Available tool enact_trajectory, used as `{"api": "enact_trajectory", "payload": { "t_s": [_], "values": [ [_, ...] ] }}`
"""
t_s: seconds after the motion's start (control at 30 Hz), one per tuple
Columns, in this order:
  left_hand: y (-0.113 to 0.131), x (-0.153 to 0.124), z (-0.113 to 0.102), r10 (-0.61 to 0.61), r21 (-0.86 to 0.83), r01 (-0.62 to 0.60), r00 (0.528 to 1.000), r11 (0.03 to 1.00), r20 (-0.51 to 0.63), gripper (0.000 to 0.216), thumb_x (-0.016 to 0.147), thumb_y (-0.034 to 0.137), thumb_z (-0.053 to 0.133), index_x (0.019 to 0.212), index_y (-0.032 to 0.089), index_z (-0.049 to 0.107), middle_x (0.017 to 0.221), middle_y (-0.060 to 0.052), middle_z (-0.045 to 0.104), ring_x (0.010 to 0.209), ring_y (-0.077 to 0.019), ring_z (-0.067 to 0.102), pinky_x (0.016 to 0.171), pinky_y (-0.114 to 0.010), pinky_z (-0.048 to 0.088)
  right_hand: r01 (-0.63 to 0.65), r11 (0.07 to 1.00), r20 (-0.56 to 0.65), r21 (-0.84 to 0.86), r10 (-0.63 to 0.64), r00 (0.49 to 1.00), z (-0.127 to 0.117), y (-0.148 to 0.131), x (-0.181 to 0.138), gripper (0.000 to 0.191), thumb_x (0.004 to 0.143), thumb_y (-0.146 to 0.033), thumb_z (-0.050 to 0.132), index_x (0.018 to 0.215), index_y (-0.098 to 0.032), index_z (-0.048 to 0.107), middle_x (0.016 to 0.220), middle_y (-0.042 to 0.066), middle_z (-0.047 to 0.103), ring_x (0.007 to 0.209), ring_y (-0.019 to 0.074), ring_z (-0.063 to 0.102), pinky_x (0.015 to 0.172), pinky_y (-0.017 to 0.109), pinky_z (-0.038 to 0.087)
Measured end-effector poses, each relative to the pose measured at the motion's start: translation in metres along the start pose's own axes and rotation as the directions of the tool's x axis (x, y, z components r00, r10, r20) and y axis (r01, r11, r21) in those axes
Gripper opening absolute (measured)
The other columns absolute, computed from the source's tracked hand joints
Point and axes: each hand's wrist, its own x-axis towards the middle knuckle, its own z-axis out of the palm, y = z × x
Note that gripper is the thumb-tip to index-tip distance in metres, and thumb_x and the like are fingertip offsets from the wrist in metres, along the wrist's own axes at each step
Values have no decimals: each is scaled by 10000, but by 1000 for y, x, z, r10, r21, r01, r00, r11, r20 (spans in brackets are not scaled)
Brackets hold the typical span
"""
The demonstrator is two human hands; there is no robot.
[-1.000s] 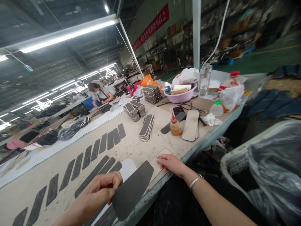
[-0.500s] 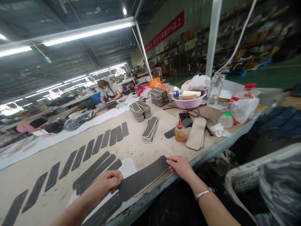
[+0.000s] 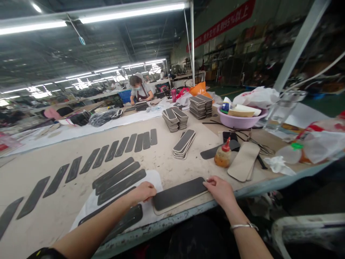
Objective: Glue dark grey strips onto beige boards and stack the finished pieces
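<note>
A dark grey rounded strip lies lengthwise along the front edge of the table, on top of a beige backing piece whose rim shows below it. My left hand has its fingers curled at the strip's left end. At the other end, my right hand pinches the corner between thumb and fingers. Beside my left hand, several glossy dark strips rest on and near a white sheet. Some of these are hidden by my left forearm.
A row of dark strips crosses the table. Stacked panels stand behind a smaller pile. To the right are a glue bottle, beige pieces, scissors and a purple basin. Another person works further back.
The dark strip, earlier tilted and bent between my hands, now lies flatter over the beige piece. My view has levelled and swung left, so everything sits further right in the picture.
</note>
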Motion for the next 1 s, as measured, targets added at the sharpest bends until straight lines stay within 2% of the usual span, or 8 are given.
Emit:
{"api": "enact_trajectory", "payload": {
  "t_s": [0.17,0.47,0.67,0.83,1.0],
  "values": [
    [0,0,0,-48,34,49,999,998,-12,86,586,157,477,502,159,496,411,36,442,392,-86,393,394,-205,292,5,998,33,-64,-3,999,-3,-2,-1,187,690,-411,598,724,-229,626,702,2,675,717,205,625,656,299,413],
    [-2,1,3,-108,32,107,994,994,6,74,629,154,508,572,149,554,476,10,550,481,-125,546,480,-209,428,14,988,68,-153,-3,998,1,13,12,379,608,-594,543,717,-241,631,710,22,679,722,252,627,644,348,414],
    [-8,-3,0,17,136,-22,999,990,40,134,678,273,611,615,156,624,475,26,553,518,-116,539,493,-190,372,14,984,77,-175,0,997,-1,8,8,360,619,-580,541,729,-248,631,718,11,682,725,247,623,648,342,410],
    [-6,-5,1,72,242,-74,997,967,19,166,728,294,572,665,163,653,497,17,581,552,-134,566,533,-207,369,22,988,35,-151,-17,999,-2,0,2,304,641,-531,553,693,-240,625,675,8,672,700,237,619,635,333,406],
    [-4,-3,5,110,304,-107,994,947,6,168,732,289,565,635,175,643,495,10,591,549,-143,557,542,-217,350,17,990,28,-140,-14,1000,-2,-3,-1,234,678,-456,581,707,-228,627,675,5,670,706,219,625,651,314,416]
  ]
}}
